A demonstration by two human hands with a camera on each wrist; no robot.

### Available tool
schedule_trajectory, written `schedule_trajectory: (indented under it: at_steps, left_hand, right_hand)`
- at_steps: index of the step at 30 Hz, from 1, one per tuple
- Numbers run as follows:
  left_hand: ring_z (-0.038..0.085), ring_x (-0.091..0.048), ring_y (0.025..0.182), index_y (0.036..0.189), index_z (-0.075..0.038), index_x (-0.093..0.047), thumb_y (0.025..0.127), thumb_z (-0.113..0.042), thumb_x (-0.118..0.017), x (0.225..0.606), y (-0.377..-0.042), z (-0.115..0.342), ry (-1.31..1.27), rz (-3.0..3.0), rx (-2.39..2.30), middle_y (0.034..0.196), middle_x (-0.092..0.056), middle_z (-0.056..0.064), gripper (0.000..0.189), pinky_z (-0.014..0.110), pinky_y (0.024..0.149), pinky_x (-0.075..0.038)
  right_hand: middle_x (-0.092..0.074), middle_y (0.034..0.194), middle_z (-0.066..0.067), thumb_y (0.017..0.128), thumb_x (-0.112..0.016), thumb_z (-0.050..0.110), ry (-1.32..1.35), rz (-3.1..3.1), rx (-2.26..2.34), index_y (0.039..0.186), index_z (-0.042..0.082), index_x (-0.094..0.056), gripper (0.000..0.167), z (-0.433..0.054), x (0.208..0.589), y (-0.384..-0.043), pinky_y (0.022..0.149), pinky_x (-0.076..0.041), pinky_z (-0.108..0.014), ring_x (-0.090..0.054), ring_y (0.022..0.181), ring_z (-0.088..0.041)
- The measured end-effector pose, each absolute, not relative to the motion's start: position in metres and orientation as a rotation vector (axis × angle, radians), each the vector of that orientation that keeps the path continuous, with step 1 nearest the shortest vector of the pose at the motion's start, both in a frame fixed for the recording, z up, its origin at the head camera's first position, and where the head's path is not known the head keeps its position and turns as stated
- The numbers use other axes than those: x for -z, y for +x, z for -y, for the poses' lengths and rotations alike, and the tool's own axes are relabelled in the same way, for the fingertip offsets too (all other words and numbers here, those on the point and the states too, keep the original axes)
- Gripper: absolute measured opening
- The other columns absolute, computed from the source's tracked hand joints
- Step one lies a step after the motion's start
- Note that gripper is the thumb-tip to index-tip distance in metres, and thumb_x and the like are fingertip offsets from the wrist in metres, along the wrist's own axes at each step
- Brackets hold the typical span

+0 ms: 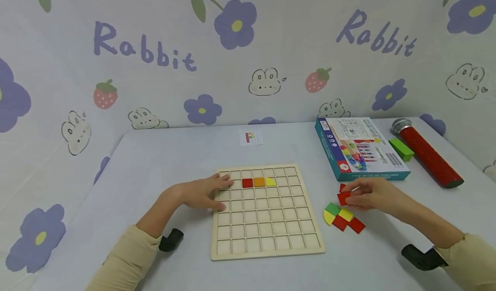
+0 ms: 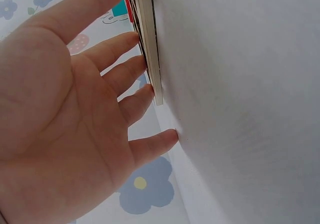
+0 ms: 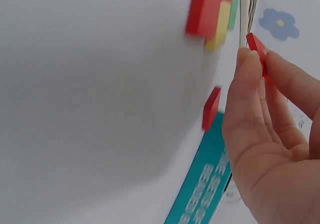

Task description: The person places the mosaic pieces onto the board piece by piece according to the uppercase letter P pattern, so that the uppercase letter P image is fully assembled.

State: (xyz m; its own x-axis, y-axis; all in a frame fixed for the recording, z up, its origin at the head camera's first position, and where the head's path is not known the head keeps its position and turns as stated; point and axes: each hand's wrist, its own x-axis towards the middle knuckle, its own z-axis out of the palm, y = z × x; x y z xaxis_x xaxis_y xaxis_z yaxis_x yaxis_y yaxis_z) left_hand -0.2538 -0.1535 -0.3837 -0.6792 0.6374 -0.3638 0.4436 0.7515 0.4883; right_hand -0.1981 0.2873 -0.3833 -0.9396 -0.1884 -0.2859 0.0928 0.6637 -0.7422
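A wooden grid board lies on the table, with a red square tile, an orange square tile and a yellow rounded tile side by side in one row. My left hand rests on the board's left edge, fingers spread and fairly straight. To the right of the board, my right hand pinches a red tile between thumb and fingertips. Below it lie a green tile, yellow tiles and red tiles. Another red tile lies near the box.
Behind the right hand lies a printed box. Beside it are a green block and a red cylinder with a silver end. A small card with a coloured grid pattern lies beyond the board.
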Motion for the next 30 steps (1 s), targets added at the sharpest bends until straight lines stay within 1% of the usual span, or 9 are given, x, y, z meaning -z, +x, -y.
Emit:
schedule_trajectory:
  at_steps: [3, 8, 15, 20, 24, 30]
  left_hand:
    - [0.026, -0.002, 0.144, 0.151, -0.015, -0.030, 0.091, -0.035, -0.065, 0.385, -0.254, 0.153, 0.820, -2.429, -0.492, 0.158, -0.014, 0.004, 0.072, 0.053, 0.110, -0.015]
    - [0.026, -0.003, 0.144, 0.151, -0.015, -0.031, 0.091, -0.035, -0.065, 0.386, -0.254, 0.153, 0.829, -2.434, -0.485, 0.158, -0.015, 0.003, 0.072, 0.052, 0.111, -0.016]
    - [0.026, -0.004, 0.144, 0.150, -0.014, -0.031, 0.091, -0.034, -0.066, 0.384, -0.254, 0.154, 0.840, -2.435, -0.493, 0.158, -0.016, 0.004, 0.072, 0.052, 0.111, -0.015]
    - [0.026, -0.004, 0.144, 0.151, -0.014, -0.031, 0.090, -0.034, -0.066, 0.383, -0.254, 0.154, 0.838, -2.436, -0.487, 0.158, -0.015, 0.004, 0.072, 0.051, 0.111, -0.015]
    - [0.026, -0.003, 0.144, 0.151, -0.015, -0.030, 0.091, -0.035, -0.066, 0.384, -0.254, 0.154, 0.829, -2.437, -0.482, 0.158, -0.015, 0.004, 0.073, 0.051, 0.111, -0.015]
    - [0.026, -0.003, 0.144, 0.151, -0.015, -0.031, 0.090, -0.035, -0.066, 0.384, -0.254, 0.154, 0.831, -2.437, -0.483, 0.158, -0.015, 0.004, 0.072, 0.052, 0.111, -0.016]
  right_hand:
    - [-0.065, 0.100, -0.009, 0.084, -0.074, 0.031, -0.050, -2.503, 1.193, 0.116, 0.000, -0.061, 0.046, -0.275, 0.383, -0.204, 0.072, -0.054, -0.033, -0.062, 0.088, -0.021]
    - [-0.066, 0.099, -0.009, 0.085, -0.074, 0.025, -0.046, -2.450, 1.225, 0.114, 0.002, -0.064, 0.038, -0.256, 0.383, -0.212, 0.071, -0.054, -0.031, -0.063, 0.085, -0.021]
    - [-0.065, 0.094, -0.011, 0.086, -0.072, 0.014, -0.064, -2.321, 1.329, 0.112, -0.002, -0.063, 0.032, -0.230, 0.382, -0.219, 0.071, -0.055, -0.030, -0.066, 0.081, -0.023]
    - [-0.065, 0.093, -0.011, 0.087, -0.071, 0.011, -0.107, -2.262, 1.352, 0.111, -0.002, -0.063, 0.029, -0.209, 0.381, -0.225, 0.071, -0.055, -0.029, -0.067, 0.079, -0.023]
    - [-0.065, 0.091, -0.011, 0.087, -0.071, 0.009, -0.077, -2.253, 1.346, 0.110, -0.001, -0.063, 0.026, -0.189, 0.381, -0.230, 0.070, -0.054, -0.028, -0.067, 0.077, -0.021]
    - [-0.065, 0.098, -0.012, 0.087, -0.071, 0.012, -0.077, -2.242, 1.350, 0.112, 0.000, -0.063, 0.028, -0.165, 0.379, -0.239, 0.069, -0.054, -0.027, -0.066, 0.075, -0.020]
